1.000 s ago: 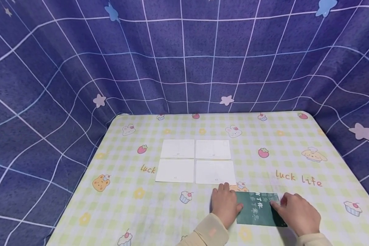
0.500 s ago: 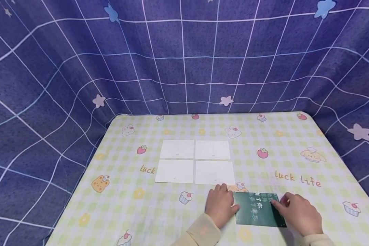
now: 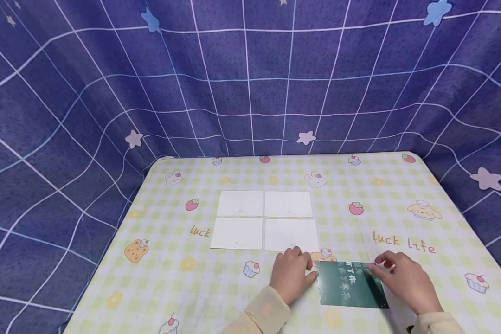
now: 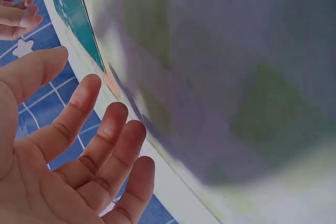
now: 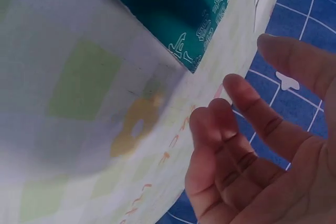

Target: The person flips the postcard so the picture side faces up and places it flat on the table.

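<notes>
A dark green card point(image 3: 346, 287) with white handwritten-style lettering lies flat near the front of the table in the head view. Just off its left edge is my left hand point(image 3: 292, 273), its fingers loosely bent. The left wrist view shows that hand point(image 4: 89, 156) holding nothing, with the card point(image 4: 79, 17) beyond the fingertips. My right hand point(image 3: 407, 280) hovers by the card's right edge, its thumb overlapping the upper right corner in the head view. In the right wrist view its fingers point(image 5: 244, 95) are relaxed and apart from the card point(image 5: 168, 9).
Several white cards lie face down in two rows behind my left hand, including a back-left card point(image 3: 240, 204) and a front-right card point(image 3: 291, 234). A checked cloth point(image 3: 158, 278) with printed cartoons covers the table. A blue gridded curtain point(image 3: 271, 93) encloses its back and sides.
My left hand has let go of the green card's left edge and drawn left. My right hand has lifted slightly, its thumb moving toward the upper right corner. The card stays nearly in place.
</notes>
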`<state>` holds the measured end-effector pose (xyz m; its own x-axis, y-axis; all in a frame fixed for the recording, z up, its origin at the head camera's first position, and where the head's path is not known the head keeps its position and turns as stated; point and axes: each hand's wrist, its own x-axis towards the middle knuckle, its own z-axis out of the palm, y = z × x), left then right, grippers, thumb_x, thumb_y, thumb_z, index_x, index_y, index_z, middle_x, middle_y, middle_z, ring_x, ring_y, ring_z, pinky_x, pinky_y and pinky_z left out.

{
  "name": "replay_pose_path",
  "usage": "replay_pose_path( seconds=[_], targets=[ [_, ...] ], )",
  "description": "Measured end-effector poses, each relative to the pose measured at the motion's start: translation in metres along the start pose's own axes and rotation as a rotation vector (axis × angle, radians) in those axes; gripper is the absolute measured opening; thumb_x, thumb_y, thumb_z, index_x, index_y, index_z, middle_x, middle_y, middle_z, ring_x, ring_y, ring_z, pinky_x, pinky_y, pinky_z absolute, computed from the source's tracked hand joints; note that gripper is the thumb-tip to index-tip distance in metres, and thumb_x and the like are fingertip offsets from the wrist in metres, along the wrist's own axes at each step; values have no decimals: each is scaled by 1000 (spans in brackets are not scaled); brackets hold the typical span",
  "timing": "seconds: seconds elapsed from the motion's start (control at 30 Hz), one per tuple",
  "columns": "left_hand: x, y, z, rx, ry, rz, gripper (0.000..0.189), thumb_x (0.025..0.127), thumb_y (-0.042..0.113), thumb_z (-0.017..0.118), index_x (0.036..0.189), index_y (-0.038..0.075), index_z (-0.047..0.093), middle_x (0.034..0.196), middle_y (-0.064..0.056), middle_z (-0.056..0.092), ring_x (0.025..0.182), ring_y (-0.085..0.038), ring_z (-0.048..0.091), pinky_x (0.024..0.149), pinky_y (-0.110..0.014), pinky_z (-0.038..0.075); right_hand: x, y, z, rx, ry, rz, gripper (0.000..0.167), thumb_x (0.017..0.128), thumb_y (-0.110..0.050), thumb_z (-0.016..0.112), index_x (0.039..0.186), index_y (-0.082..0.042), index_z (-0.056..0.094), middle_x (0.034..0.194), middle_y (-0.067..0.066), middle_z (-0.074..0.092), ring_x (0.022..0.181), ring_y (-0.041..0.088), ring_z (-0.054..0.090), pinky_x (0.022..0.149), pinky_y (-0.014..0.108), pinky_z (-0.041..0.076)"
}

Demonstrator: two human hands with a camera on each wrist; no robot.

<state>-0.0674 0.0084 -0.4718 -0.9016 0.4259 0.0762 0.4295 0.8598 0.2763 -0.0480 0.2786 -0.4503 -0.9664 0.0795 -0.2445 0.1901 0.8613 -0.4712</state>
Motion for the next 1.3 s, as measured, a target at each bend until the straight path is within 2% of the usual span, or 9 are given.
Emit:
replay_pose_path(
  seconds=[0.17, 0.5, 1.0, 1.3],
  targets=[
    [3, -10, -6, 10, 54, 6, 24, 86, 40, 80, 83, 21, 66, 84, 5, 59, 77, -12, 55, 71, -27, 44, 4, -5, -2, 11, 16, -26, 41, 91, -43, 74, 105, -4, 71, 93, 9, 67, 80, 23, 62, 66, 44, 50],
    [13, -32, -16, 18, 139, -28, 22, 83, 36, 83, 89, 17, 72, 85, 3, 62, 80, -16, 61, 72, -33, 48, 16, -23, -6, 31, 87, -131, 30, 90, -33, 77, 103, -6, 71, 96, 11, 65, 80, 24, 62, 65, 40, 49],
    [27, -57, -31, -2, 118, -117, 30, 83, 34, 84, 103, 14, 74, 95, -5, 68, 86, -23, 65, 74, -38, 51, 33, -58, -1, 75, 115, -202, 34, 89, -27, 78, 110, -2, 71, 98, 14, 66, 79, 25, 59, 62, 37, 47],
    [34, -66, -36, 5, 131, -142, 38, 80, 33, 87, 109, 12, 73, 98, -8, 69, 90, -26, 66, 74, -39, 52, 39, -73, 5, 108, 81, -219, 42, 91, -28, 76, 121, 0, 68, 103, 16, 66, 82, 25, 60, 63, 39, 49]
  ],
)
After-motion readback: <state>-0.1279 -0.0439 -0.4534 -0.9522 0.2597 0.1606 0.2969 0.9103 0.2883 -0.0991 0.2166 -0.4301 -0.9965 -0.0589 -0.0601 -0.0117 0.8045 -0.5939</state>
